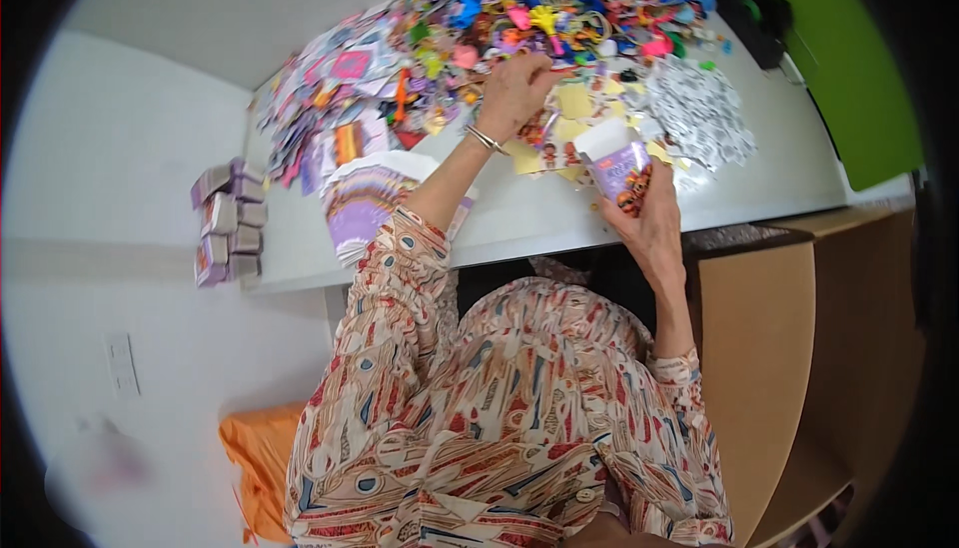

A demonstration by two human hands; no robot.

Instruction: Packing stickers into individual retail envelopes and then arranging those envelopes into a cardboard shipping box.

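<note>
In my right hand [651,223] is a small purple carton [617,170] printed with cartoon figures, its white top flap standing up. My left hand [517,93], with a bangle at the wrist, is at the near edge of a heap of small colourful plastic toys [544,20]. Its fingers are bent together and point down; whatever they pinch is hidden. Yellow paper squares [574,100] and small figure stickers [550,154] lie between my two hands. Below my left forearm fans out a stack of flat purple cartons [362,210], partly covered by the sleeve.
Many small white printed pieces [697,111] lie right of the yellow squares. Colourful flat packets [320,88] pile up at the left. Filled purple cartons [232,220] stack at the table's left edge. A cardboard box [756,368] stands at the right, an orange bag [262,458] lower left.
</note>
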